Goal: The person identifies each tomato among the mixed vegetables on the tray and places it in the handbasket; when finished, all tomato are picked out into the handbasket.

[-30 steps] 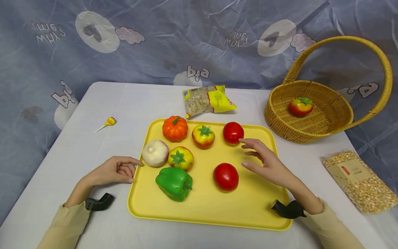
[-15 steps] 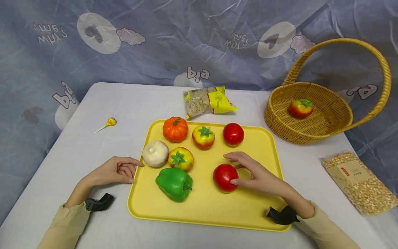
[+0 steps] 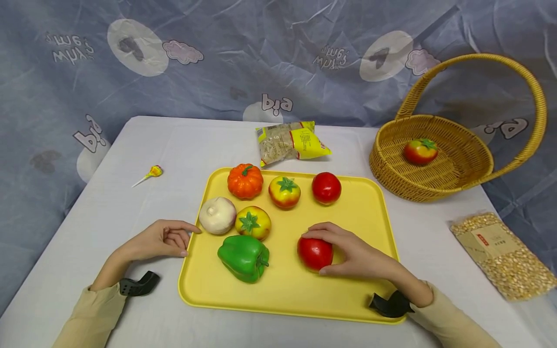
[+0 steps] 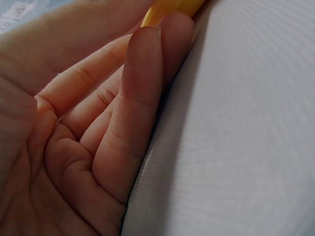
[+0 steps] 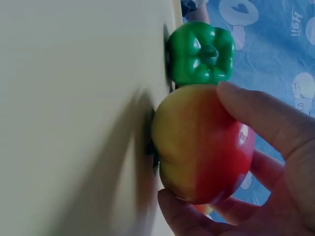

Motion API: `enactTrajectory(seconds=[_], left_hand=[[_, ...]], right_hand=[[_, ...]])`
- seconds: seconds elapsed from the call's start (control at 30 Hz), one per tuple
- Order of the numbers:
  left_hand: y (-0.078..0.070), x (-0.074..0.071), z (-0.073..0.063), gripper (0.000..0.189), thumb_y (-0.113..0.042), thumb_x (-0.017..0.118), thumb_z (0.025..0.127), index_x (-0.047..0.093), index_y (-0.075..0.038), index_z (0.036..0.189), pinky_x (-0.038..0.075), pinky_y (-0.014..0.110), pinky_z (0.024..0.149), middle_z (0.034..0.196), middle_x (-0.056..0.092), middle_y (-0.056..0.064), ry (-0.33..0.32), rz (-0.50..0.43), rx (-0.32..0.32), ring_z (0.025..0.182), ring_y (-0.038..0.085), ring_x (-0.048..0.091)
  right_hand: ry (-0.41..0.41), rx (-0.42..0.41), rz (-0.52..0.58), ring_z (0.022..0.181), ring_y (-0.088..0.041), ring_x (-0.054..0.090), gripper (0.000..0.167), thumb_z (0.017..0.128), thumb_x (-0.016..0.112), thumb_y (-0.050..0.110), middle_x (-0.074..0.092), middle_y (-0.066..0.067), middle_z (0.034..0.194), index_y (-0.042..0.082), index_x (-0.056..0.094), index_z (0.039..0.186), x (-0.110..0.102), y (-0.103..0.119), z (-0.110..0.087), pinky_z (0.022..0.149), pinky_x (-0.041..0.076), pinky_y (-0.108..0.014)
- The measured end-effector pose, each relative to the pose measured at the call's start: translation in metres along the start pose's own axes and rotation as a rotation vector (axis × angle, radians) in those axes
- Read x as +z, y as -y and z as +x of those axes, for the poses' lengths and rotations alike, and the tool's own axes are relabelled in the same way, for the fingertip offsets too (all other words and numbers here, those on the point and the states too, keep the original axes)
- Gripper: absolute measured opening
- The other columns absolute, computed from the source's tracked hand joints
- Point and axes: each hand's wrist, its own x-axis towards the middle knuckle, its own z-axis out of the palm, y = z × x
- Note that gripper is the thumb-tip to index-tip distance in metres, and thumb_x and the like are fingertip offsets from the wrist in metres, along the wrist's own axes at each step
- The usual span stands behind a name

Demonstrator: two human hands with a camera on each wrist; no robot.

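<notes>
On the yellow tray (image 3: pixel 278 299), my right hand (image 3: pixel 352 253) grips a red toy tomato (image 3: pixel 314 253), thumb on the near side and fingers round the far side. In the right wrist view the tomato (image 5: pixel 197 142) shows a yellow lower part, with its green leaves against the tray. My left hand (image 3: pixel 158 239) rests at the tray's left rim, fingers loosely curled, the index tip over the rim. A green bell pepper (image 3: pixel 244 257), a white bulb like an onion or garlic (image 3: pixel 217 215), two yellow tomatoes (image 3: pixel 253 223), an orange pumpkin (image 3: pixel 245 181) and another red tomato (image 3: pixel 326 187) lie on the tray.
A wicker basket (image 3: pixel 391 181) with a tall handle stands at the back right, one tomato (image 3: pixel 420 151) inside. A bag of corn kernels (image 3: pixel 502 253) lies at right. Behind the tray is a yellow-and-clear packet (image 3: pixel 291 141); a lollipop (image 3: pixel 150 174) lies at left.
My right hand has come down and left from beside the far red tomato to the near one and taken hold of it. The left hand stays put.
</notes>
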Motion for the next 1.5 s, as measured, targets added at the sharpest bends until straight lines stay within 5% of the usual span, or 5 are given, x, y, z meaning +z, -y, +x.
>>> enactTrajectory(seconds=[0.57,1.0,1.23,1.37,1.5], left_hand=[[0.000,0.000,-0.001,0.049,-0.002,0.069,0.081,0.049,0.013,0.124,0.053,0.019,0.063,0.086,0.064,-0.008,-0.002,0.007,-0.014,0.071,-0.003,0.060],[0.002,0.000,0.000,0.049,-0.002,0.069,0.081,0.049,0.013,0.124,0.053,0.020,0.063,0.086,0.064,-0.009,-0.001,0.010,-0.011,0.070,-0.003,0.060],[0.003,-0.001,0.000,0.049,-0.002,0.069,0.081,0.049,0.013,0.123,0.053,0.020,0.062,0.085,0.065,-0.009,0.001,0.005,-0.003,0.070,-0.003,0.060],[0.004,-0.001,0.000,0.048,-0.001,0.069,0.081,0.050,0.012,0.123,0.053,0.019,0.062,0.085,0.065,-0.009,-0.002,0.002,0.001,0.069,-0.003,0.060],[0.003,0.000,0.000,0.048,-0.001,0.069,0.081,0.050,0.012,0.123,0.053,0.018,0.062,0.085,0.065,-0.009,-0.002,0.005,0.003,0.069,-0.004,0.060]], right_hand=[[-0.460,-0.051,0.016,0.109,0.004,0.047,0.069,0.069,0.079,-0.004,0.047,0.013,0.125,0.006,0.050,0.131,-0.082,-0.015,-0.013,0.086,0.043,-0.003],[-0.617,0.420,0.010,0.092,0.000,0.043,0.067,0.086,0.068,0.029,0.041,0.006,0.122,0.023,0.033,0.143,-0.156,-0.093,-0.021,0.068,0.041,0.000],[-0.504,0.582,0.001,0.113,-0.034,0.036,0.079,0.087,0.059,0.048,0.033,-0.022,0.134,0.012,0.021,0.147,-0.176,-0.133,-0.016,0.067,0.037,-0.008],[-0.470,0.613,0.035,0.121,-0.046,0.031,0.085,0.089,0.056,0.049,0.028,-0.031,0.140,0.005,0.014,0.147,-0.180,-0.145,-0.011,0.086,0.047,-0.038],[-0.473,0.638,0.074,0.127,-0.050,0.027,0.088,0.089,0.056,0.046,0.019,-0.034,0.146,0.003,0.009,0.149,-0.185,-0.156,-0.008,0.105,0.029,-0.064]])
